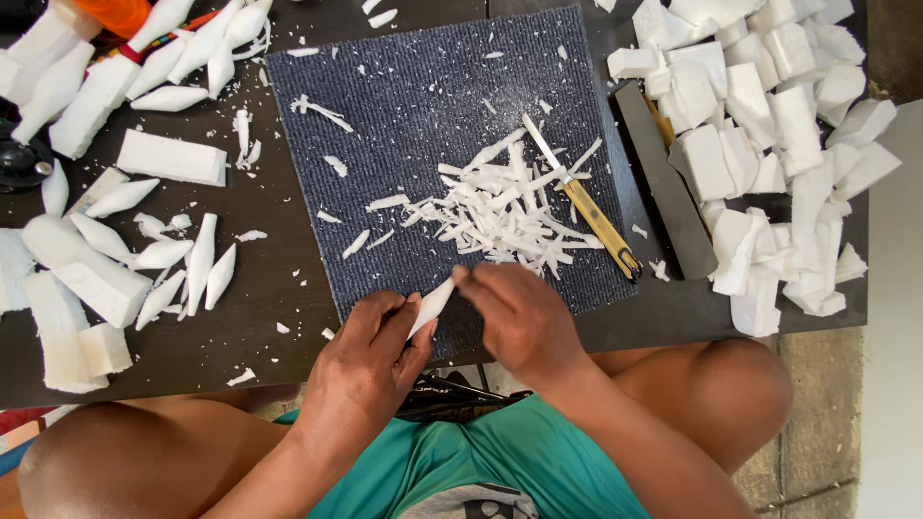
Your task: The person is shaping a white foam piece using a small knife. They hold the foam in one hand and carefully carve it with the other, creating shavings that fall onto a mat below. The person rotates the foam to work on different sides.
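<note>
Hiding most of its length inside the two hands, a slim white carved piece (432, 305) shows only its pointed middle stretch between them, just over the near edge of the dark blue ribbed mat (404, 77). Whether a tool sits in the right hand (519, 317) cannot be made out, since the back of that hand faces the camera and covers the palm. The left hand (370, 360) comes in from below with the wrist bent, its fingers (396, 332) closed on the lower end of the piece. The right hand arches over from the other side, its fingers curled shut and pinching the upper end near the tip. Both forearms run out of the bottom of the view, above bare knees and teal shorts. On the mat beyond the hands lies a heap of white shavings (500, 207), with a wooden-handled knife (582, 197) resting across its right side, blade pointing away. A flat dark file (665, 183) lies just right of the mat. Rough white blocks (769, 125) are piled at the right of the dark surface (279, 279), partly cut off by the frame, and tapered carved pieces (183, 259) lie scattered at the left.
</note>
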